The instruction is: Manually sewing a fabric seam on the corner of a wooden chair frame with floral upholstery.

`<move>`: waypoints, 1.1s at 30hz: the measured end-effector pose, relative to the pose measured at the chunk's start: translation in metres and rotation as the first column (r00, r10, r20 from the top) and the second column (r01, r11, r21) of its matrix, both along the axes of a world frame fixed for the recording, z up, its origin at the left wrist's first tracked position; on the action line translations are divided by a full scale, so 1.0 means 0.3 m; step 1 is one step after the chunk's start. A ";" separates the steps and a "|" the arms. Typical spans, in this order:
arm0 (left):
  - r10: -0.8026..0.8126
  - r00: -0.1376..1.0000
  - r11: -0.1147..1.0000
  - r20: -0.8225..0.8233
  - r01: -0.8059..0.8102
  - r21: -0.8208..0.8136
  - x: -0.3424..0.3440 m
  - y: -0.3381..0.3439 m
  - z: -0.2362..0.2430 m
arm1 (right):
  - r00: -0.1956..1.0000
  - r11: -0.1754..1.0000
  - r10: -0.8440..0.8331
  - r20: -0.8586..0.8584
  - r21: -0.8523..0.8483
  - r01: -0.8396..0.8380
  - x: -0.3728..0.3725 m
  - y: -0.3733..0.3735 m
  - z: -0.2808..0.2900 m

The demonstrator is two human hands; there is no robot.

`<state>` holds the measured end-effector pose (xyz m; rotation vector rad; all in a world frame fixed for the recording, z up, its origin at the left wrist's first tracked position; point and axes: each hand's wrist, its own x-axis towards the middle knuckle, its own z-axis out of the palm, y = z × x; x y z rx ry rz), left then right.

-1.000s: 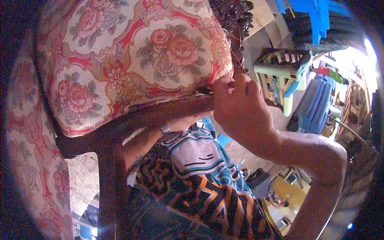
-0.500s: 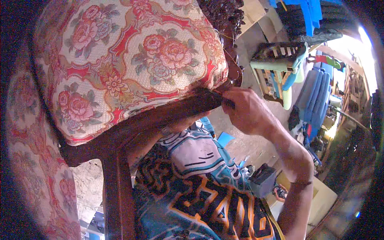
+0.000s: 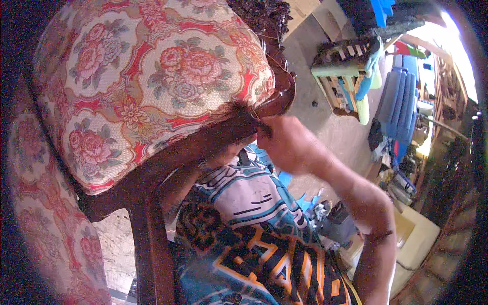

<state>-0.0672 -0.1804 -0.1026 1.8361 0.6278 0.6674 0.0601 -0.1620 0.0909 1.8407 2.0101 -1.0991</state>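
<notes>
A padded seat (image 3: 188,109) in cream, red and green floral fabric fills the upper left. Dark varnished wood forms the chair frame (image 3: 195,150) along its lower edge, with a carved, curled end at the right. My right hand (image 3: 287,142) is closed at the rail near the seat's corner, where fabric meets wood. A small dark thing shows at its fingers, too blurred to name. Behind the rail, my left hand (image 3: 233,152) is mostly hidden; part of it shows below the wood, and what it holds or touches cannot be seen.
More floral upholstery (image 3: 56,229) runs down the left side. Across the floor stands a slatted wooden frame (image 3: 345,81) with pale green padding. Blue cushions (image 3: 399,109) are stacked at the right. A grey container (image 3: 338,223) and scattered blue scraps lie beyond my right arm.
My right hand has shifted a little left and down in the picture, still closed near the rail. The whole view has also shifted slightly, with the chair now further left.
</notes>
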 end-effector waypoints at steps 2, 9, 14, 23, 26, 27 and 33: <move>0.008 1.000 1.000 -0.009 -0.008 0.004 -0.012 -0.002 0.004 | 0.916 0.983 -0.175 -0.361 -0.121 0.141 0.039 0.002 -0.003; 0.033 0.996 0.999 -0.082 -0.030 0.039 -0.114 -0.081 0.023 | 0.902 0.919 -0.369 -0.225 0.056 0.390 0.008 -0.167 -0.061; 0.103 0.989 0.977 -0.105 -0.080 0.198 -0.054 -0.070 0.008 | 0.894 0.859 -0.360 -0.266 0.280 0.429 0.039 -0.218 -0.074; 0.173 0.980 0.865 -0.102 -0.200 -0.460 -0.091 -0.168 0.045 | -0.326 0.041 -0.756 -0.567 -0.539 0.841 0.678 -0.257 -0.288; 0.196 0.958 0.815 -0.208 -0.277 -0.509 -0.129 -0.185 0.073 | 0.134 0.227 -0.921 -0.365 -0.226 0.947 0.906 -0.136 -0.393; 0.214 0.948 0.846 -0.234 -0.300 -0.442 -0.136 -0.190 0.087 | 0.386 0.422 -0.866 -0.316 -0.051 0.905 0.947 -0.068 -0.421; 0.578 0.757 0.762 -0.305 -0.634 -0.132 -0.049 -0.324 0.229 | 0.926 0.789 -0.375 -0.051 0.506 0.348 0.983 0.573 -0.517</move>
